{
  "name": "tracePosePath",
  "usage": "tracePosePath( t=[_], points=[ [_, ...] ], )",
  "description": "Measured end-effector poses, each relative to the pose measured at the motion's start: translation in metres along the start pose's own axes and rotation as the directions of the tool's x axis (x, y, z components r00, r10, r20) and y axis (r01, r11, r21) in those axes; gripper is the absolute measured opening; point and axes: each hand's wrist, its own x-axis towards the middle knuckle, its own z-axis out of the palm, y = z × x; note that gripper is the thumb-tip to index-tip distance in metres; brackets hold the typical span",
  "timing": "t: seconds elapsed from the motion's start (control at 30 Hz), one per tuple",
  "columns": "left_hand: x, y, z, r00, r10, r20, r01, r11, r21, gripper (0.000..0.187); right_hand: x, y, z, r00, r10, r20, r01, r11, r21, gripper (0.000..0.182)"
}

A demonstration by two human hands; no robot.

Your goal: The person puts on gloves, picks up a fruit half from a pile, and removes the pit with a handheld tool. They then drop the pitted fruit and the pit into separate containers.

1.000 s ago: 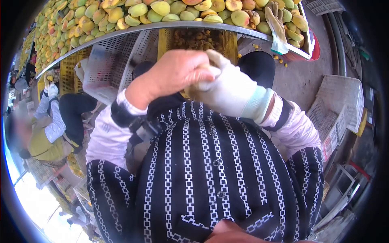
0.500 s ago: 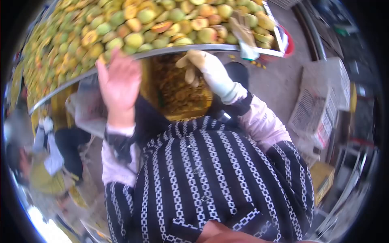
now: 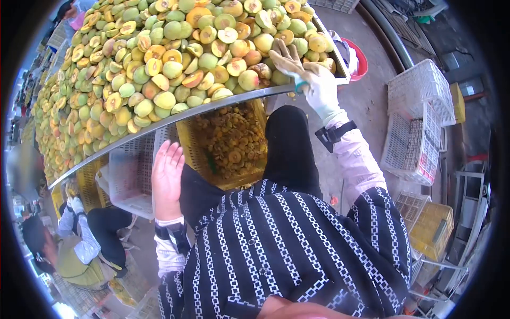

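My left hand (image 3: 167,173) is bare and held up below the table's metal edge, its fingers stretched out and nothing in it. My right hand (image 3: 320,89) wears a white glove with tan fingers and grips a loose tan glove (image 3: 287,59) with a teal cuff at the table's front right corner. The loose glove's fingers lie over the fruit. Halved and whole yellow-green fruit (image 3: 175,69) covers the table (image 3: 212,105) in a thick heap. Under the edge, between my legs, a yellow crate (image 3: 191,151) holds smaller fruit pieces (image 3: 231,141).
White crates (image 3: 411,143) and a yellow crate (image 3: 431,228) are stacked at the right. A red basin (image 3: 357,59) stands beyond the table corner. At the lower left a seated person (image 3: 79,250) works. A pale crate (image 3: 133,181) sits left of my legs.
My right hand has moved up and right from above the yellow crate to the loose glove and taken hold of it. My left hand has moved down, away from the fruit.
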Motion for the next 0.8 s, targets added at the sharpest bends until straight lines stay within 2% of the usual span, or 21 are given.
tracePosePath(
  t=[0.03,0.07,0.13,0.17,0.2,0.27,0.3,0.33,0.37,0.4,0.47,0.5,0.53,0.57,0.6,0.67,0.7,0.73,0.8],
  points=[
    [0.001,0.002,0.014,0.999,-0.013,0.050,0.014,1.000,-0.012,0.038,0.010,0.000,0.004,0.989,-0.003,-0.148,0.005,1.000,0.015,0.033],
    [0.001,0.003,0.031,0.995,0.012,0.098,-0.015,1.000,0.027,0.038,0.023,-0.013,-0.003,0.983,0.101,-0.155,-0.085,0.991,0.106,0.029],
    [-0.003,0.006,0.070,0.984,0.087,0.154,-0.115,0.977,0.181,0.036,0.053,-0.053,-0.025,0.972,0.195,-0.134,-0.135,0.923,0.362,0.021],
    [-0.005,0.007,0.085,0.966,0.132,0.223,-0.176,0.966,0.190,0.033,0.064,-0.079,-0.032,0.964,0.254,-0.085,-0.153,0.783,0.602,0.019],
    [-0.009,0.008,0.099,0.945,0.172,0.278,-0.235,0.948,0.213,0.032,0.070,-0.101,-0.031,0.958,0.282,-0.051,-0.176,0.720,0.672,0.017],
    [-0.021,0.012,0.121,0.926,0.192,0.326,-0.269,0.940,0.211,0.038,0.067,-0.149,-0.040,0.954,0.271,0.133,-0.280,0.634,0.720,0.019],
    [-0.023,0.007,0.124,0.902,0.251,0.352,-0.341,0.914,0.222,0.038,0.063,-0.172,-0.045,0.892,0.258,0.372,-0.451,0.445,0.773,0.021],
    [-0.025,0.005,0.124,0.873,0.304,0.382,-0.408,0.883,0.231,0.038,0.058,-0.192,-0.049,0.785,0.195,0.588,-0.619,0.250,0.744,0.023],
    [-0.027,0.004,0.119,0.878,0.312,0.364,-0.409,0.883,0.231,0.038,0.053,-0.206,-0.049,0.847,0.075,0.526,-0.501,0.440,0.745,0.027],
    [-0.029,0.003,0.113,0.911,0.251,0.327,-0.340,0.906,0.252,0.037,0.041,-0.215,-0.043,0.799,0.002,0.601,-0.569,0.326,0.755,0.028],
    [-0.030,-0.005,0.092,0.962,0.178,0.209,-0.237,0.922,0.306,0.034,0.027,-0.223,-0.013,0.943,-0.094,0.318,-0.222,0.534,0.816,0.029],
    [-0.028,-0.014,0.076,0.964,0.199,0.176,-0.248,0.910,0.332,0.033,0.021,-0.228,-0.013,0.829,-0.035,0.559,-0.458,0.532,0.712,0.030],
    [-0.025,-0.024,0.061,0.966,0.221,0.136,-0.256,0.898,0.357,0.032,0.013,-0.229,0.000,0.877,-0.066,0.477,-0.318,0.665,0.676,0.032],
    [-0.022,-0.031,0.048,0.952,0.280,0.121,-0.300,0.791,0.533,0.031,0.004,-0.232,0.008,0.854,-0.055,0.518,-0.328,0.715,0.617,0.030],
    [-0.018,-0.037,0.035,0.944,0.304,0.126,-0.297,0.621,0.726,0.031,-0.002,-0.233,0.017,0.834,-0.038,0.551,-0.328,0.768,0.550,0.029],
    [-0.014,-0.044,0.016,0.922,0.355,0.154,-0.312,0.445,0.839,0.031,-0.014,-0.225,0.041,0.836,-0.043,0.547,-0.273,0.832,0.483,0.025],
    [-0.014,-0.051,0.012,0.894,0.410,0.182,-0.362,0.422,0.831,0.032,-0.016,-0.221,0.050,0.788,-0.008,0.616,-0.360,0.805,0.471,0.020],
    [-0.014,-0.057,0.010,0.865,0.455,0.213,-0.410,0.396,0.822,0.033,-0.019,-0.223,0.054,0.782,-0.033,0.622,-0.344,0.810,0.476,0.020],
    [-0.028,-0.048,0.023,0.828,0.465,0.313,-0.534,0.487,0.691,0.027,-0.026,-0.223,0.059,0.707,-0.027,0.706,-0.368,0.839,0.400,0.019]
  ],
)
